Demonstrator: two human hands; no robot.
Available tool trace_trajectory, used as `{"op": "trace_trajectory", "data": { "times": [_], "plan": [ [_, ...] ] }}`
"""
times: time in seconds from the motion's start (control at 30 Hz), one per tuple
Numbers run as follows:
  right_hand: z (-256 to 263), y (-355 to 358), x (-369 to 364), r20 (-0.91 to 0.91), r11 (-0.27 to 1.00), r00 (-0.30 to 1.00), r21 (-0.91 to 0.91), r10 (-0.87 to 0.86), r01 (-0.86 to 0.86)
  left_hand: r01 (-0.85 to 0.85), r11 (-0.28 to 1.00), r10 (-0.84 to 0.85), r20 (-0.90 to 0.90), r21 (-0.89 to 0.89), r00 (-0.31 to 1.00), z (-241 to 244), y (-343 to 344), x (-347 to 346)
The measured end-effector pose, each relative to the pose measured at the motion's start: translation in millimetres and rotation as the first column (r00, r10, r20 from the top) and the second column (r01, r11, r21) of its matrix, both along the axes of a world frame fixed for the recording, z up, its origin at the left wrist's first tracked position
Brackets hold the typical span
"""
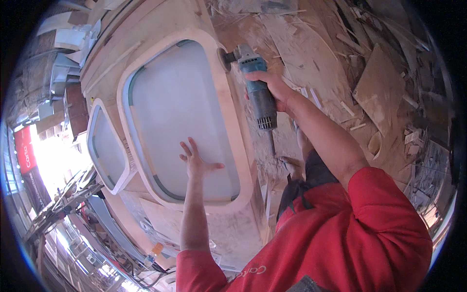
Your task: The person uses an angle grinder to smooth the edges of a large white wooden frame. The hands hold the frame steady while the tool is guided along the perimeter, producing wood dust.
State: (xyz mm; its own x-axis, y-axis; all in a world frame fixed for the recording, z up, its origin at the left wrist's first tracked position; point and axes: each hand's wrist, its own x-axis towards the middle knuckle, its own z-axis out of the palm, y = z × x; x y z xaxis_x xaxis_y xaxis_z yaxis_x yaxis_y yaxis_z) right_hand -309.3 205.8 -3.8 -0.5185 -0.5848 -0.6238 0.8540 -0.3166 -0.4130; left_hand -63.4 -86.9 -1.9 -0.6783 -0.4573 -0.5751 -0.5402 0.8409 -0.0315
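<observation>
My right hand (273,85) is wrapped around the body of a teal and grey angle grinder (258,91). The grinder's round disc (223,59) sits at the outer edge of a raised, rounded wooden frame (228,106), near its upper right corner. Inside this frame is a large pale, smooth panel (175,95) with green strips along parts of its border. My left hand (195,160) is spread with fingers apart over the lower part of the panel, holding nothing. Whether its palm touches the surface cannot be told.
A smaller framed panel (109,146) is at the left on the same wooden structure. Plywood sheets (379,87) and wood scraps litter the dusty floor at the right. The grinder's cord (272,144) hangs near my feet. A bottle with an orange top (156,250) stands at the lower left.
</observation>
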Motion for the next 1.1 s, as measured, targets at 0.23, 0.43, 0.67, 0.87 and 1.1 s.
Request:
{"op": "trace_trajectory", "data": {
  "times": [0.23, 0.43, 0.67, 0.87, 1.1],
  "plan": [
    [4.5, 8.4, 39.2, 0.006, 1.000, 1.000, -0.004, 0.006, -0.006, -0.027, 1.000, 0.027, 0.055, -0.002, 0.998, 20.3, 15.6, -14.0],
    [2.1, 15.6, 76.4, 0.031, 0.999, 0.999, -0.028, 0.032, -0.031, -0.030, 0.999, 0.031, 0.036, -0.009, 0.999, 14.8, 13.4, -12.1],
    [7.9, 26.0, 125.4, 0.033, 0.999, 0.999, -0.027, 0.020, -0.019, -0.047, 0.999, 0.047, 0.015, -0.001, 0.999, 13.8, 15.5, -12.7],
    [15.6, 32.3, 169.4, 0.060, 1.000, 0.998, -0.010, 0.001, 0.000, -0.055, 0.998, 0.055, -0.025, 0.000, 0.998, 20.1, 22.8, -12.5],
    [11.6, 43.9, 227.9, 0.074, 0.997, 0.997, 0.070, 0.004, -0.009, -0.073, 0.997, 0.074, -0.053, 0.019, 0.996, 26.0, 25.7, -14.3]
  ]
}}
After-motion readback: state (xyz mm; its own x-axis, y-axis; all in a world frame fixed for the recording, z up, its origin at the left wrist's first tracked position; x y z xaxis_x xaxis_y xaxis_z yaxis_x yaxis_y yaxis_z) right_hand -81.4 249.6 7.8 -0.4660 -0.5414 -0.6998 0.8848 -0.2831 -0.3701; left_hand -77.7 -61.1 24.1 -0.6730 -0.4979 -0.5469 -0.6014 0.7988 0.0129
